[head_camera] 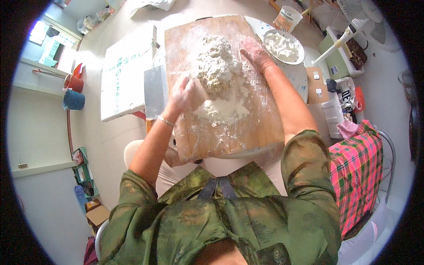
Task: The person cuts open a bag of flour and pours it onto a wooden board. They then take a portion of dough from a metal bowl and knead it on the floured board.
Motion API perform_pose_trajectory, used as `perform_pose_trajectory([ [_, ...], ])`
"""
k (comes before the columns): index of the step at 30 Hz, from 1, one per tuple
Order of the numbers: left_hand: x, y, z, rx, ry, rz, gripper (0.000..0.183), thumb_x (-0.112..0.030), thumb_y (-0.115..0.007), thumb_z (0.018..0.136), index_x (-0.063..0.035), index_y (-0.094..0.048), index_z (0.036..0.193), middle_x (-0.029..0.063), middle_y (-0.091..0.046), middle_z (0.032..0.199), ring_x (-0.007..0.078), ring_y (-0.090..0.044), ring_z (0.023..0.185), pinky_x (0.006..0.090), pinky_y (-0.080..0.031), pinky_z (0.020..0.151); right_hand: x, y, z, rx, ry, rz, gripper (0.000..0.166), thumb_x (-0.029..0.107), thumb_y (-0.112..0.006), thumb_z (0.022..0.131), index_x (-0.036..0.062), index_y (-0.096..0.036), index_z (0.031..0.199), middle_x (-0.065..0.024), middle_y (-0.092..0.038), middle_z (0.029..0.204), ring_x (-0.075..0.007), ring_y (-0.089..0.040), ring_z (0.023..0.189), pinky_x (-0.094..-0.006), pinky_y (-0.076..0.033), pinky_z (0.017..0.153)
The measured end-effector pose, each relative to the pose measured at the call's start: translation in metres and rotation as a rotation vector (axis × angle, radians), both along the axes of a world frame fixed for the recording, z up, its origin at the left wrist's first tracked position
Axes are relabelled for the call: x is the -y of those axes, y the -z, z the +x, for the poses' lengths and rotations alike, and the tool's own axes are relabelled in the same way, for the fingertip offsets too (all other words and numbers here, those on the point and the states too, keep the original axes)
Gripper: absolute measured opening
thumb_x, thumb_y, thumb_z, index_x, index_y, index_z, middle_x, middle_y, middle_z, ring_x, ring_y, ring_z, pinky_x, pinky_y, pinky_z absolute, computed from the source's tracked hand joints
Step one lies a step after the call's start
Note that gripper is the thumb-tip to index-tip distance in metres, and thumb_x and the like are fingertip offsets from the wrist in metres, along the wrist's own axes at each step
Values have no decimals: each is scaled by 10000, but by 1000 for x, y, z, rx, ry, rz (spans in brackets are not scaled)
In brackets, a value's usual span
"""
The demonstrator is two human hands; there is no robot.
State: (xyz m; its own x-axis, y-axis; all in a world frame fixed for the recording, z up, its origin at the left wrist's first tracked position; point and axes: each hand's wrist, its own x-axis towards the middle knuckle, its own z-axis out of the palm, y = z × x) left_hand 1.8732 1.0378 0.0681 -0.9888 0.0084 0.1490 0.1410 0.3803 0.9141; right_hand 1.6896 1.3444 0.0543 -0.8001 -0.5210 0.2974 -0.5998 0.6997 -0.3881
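Observation:
A mound of shaggy, floury dough [215,64] sits on a large wooden board [198,142] in front of me. Loose white flour [222,111] is heaped on the near side of the mound and dusts much of the wood. To the left of the dough is my left hand [181,91], blurred, over the board's left edge; its fingers look curled, and I see nothing in them. My right hand [255,53], coated with flour, rests flat at the board's right side, its thumb apart and nothing held. A bowl of flour [284,47] stands just beyond that hand.
A round table [299,74] supports the board. Left of it lie a grey flat sheet [155,91] and a white foam box [127,76] bearing writing. A white bucket [287,19], a standing fan [344,38] and a chair with a plaid cloth [357,172] are on the right.

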Motion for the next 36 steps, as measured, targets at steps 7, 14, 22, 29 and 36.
perform_pose_trajectory([
  [7,-33,-16,40,-5,-22,-644,611,-317,-418,933,48,-300,1408,265,-305,1456,373,-245,1384,417,-178,1144,21,31,53,127,36,76,618,464,-363,951,62,-344,1420,-150,-310,1490,-315,-280,1379,-371,-222,1134],
  [14,-87,-7,78,37,-188,-461,633,-345,-421,943,57,-278,1411,284,-321,1434,401,-285,1349,404,-197,1136,40,11,183,132,-35,178,521,281,-421,928,68,-378,1402,-176,-342,1463,-315,-338,1344,-389,-293,1107],
  [22,-89,14,93,-15,-191,560,520,-256,-374,1009,54,-283,1417,183,-353,1446,271,-352,1318,355,-258,1104,61,-5,241,442,15,-597,397,257,-479,940,79,-532,1291,-162,-588,1235,-313,-548,1159,-379,-422,994],
  [29,-87,45,70,-42,-151,794,486,-273,-367,1015,49,-379,1378,151,-440,1375,204,-398,1243,310,-270,1084,116,3,240,89,113,-546,363,295,-469,945,52,-613,1173,-167,-616,1170,-317,-620,1024,-381,-477,910],
  [36,-62,7,104,100,-155,1048,603,-336,-380,1003,11,-198,1461,136,-214,1531,249,-187,1420,368,-141,1174,65,-27,279,62,84,-156,802,581,-626,780,80,-428,1374,-213,-392,1411,-402,-439,1244,-452,-364,1042],
])
